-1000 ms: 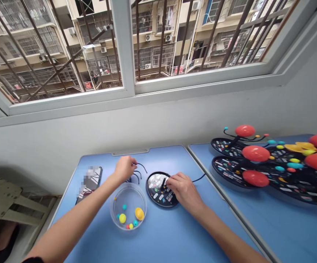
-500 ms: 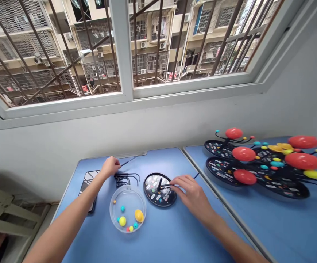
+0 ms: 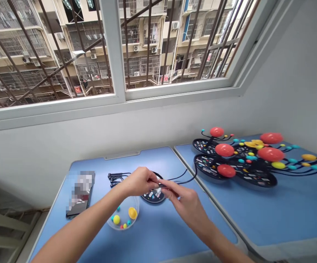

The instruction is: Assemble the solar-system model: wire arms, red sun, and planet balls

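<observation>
My left hand (image 3: 142,180) and my right hand (image 3: 181,197) meet over a round black base (image 3: 154,197) with small printed labels, which they partly hide. Both hands are closed in a pinch on thin black curved rods (image 3: 189,179), whose long ends stick out to the right. Which rod belongs to which hand is hard to make out at the fingertips. Left of my left hand lies a bunch of similar black rods (image 3: 116,179). Below my left wrist stands a clear round tray (image 3: 138,210) holding an orange ringed ball (image 3: 132,213), a yellow ball (image 3: 116,219) and several smaller coloured balls.
A phone (image 3: 80,195), partly pixelated, lies at the table's left. On a second blue table (image 3: 284,215) to the right stand several built planet models with red domes (image 3: 224,150) and coloured balls on rods. A wall and barred window rise behind.
My left hand has come from beside the bunch of rods across to my right hand, bringing a black rod. The view has shifted slightly to the right.
</observation>
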Demonstrator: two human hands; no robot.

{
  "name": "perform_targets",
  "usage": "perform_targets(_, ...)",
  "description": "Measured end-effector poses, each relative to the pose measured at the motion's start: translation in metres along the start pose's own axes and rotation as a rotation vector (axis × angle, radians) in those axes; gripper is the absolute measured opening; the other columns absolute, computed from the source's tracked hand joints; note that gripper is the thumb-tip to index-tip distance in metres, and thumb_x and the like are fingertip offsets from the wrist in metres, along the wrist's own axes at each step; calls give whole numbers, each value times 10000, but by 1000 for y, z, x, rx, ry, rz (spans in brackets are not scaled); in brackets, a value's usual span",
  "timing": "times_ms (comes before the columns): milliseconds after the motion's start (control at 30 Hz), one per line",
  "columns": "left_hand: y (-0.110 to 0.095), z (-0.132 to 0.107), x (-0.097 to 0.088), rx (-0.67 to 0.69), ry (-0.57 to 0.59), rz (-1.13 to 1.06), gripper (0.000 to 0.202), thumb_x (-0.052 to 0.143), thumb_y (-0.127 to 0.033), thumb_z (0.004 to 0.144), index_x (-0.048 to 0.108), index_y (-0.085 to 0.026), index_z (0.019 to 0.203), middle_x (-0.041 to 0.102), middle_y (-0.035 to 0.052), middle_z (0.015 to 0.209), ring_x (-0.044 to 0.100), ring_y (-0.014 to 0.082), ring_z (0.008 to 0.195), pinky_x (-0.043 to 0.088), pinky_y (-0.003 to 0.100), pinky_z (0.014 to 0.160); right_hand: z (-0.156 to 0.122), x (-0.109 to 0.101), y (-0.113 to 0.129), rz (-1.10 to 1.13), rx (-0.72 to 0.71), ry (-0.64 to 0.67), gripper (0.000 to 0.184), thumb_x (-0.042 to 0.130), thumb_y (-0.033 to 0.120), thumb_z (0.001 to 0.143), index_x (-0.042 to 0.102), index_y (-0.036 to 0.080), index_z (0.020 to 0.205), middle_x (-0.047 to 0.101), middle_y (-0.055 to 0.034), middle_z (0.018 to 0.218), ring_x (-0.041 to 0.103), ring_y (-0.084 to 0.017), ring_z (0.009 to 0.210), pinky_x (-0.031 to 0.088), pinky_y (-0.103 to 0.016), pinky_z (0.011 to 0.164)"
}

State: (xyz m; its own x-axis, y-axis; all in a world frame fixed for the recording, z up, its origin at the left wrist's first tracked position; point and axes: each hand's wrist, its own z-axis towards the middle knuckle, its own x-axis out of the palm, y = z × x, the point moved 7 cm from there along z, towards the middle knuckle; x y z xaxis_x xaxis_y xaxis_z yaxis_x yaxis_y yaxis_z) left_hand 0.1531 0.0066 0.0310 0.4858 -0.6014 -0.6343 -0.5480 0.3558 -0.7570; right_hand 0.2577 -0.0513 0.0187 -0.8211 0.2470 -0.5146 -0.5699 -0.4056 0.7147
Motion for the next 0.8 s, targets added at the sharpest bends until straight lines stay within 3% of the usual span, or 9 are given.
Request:
perform_targets(100, 4, 3, -2, 18, -61, -57, 191, 596, -142, 630, 678, -134, 802, 535, -45, 530, 475, 82, 521, 361, 168, 486, 5, 2, -22, 108, 186, -43, 172, 499, 298, 793, 643, 209, 821, 622, 11, 557, 583, -142, 503, 470, -241, 495)
perform_targets(200, 16, 8, -9, -13, -181, -93, 201, 610, -137, 611, 673, -122, 801, 585, -22, 576, 517, 104, 558, 392, 184, 517, 10, 10, -41, 285, 332, -76, 157, 540, 313, 754, 633, 199, 807, 636, -2, 578, 600, -154, 506, 493, -253, 488)
perform_targets(367, 27, 18, -17, -43, -315, 16, 157, 555, -127, 645, 679, -132, 742, 620, -1, 619, 537, 116, 570, 416, 203, 544, 17, 18, -50, 365, 396, -91, 224, 538, 328, 747, 641, 186, 886, 656, -21, 617, 596, -151, 494, 491, -249, 448)
perform_targets(467, 28, 21, -18, -37, -342, 65, 164, 552, -119, 642, 681, -147, 738, 634, -1, 671, 541, 114, 596, 425, 200, 561, 18, 17, -49, 278, 344, -90, 262, 501, 328, 781, 645, 183, 945, 632, -4, 562, 576, -139, 444, 476, -242, 437)
perform_targets(567, 30, 24, -15, -49, -311, 44, 161, 550, -120, 643, 680, -145, 735, 628, -3, 657, 544, 112, 584, 431, 197, 553, 18, 12, -44, -1, 192, -114, 277, 449, 306, 824, 655, 186, 966, 637, -4, 539, 575, -137, 443, 450, -236, 474)
perform_targets(667, 33, 26, -13, -64, -301, 33, 155, 556, -119, 639, 679, -142, 730, 624, -5, 645, 541, 111, 570, 429, 199, 547, 15, 10, -38, -254, 37, -154, 291, 409, 272, 860, 660, 178, 973, 690, -38, 651, 611, -150, 539, 423, -237, 530)
perform_targets(800, 35, 27, -11, -51, -295, 40, 149, 570, -118, 634, 680, -129, 734, 625, 0, 654, 536, 110, 570, 421, 201, 547, 14, 10, -27, -417, -110, -199, 289, 397, 225, 884, 678, 163, 913, 675, -63, 704, 600, -171, 661, 395, -251, 613)
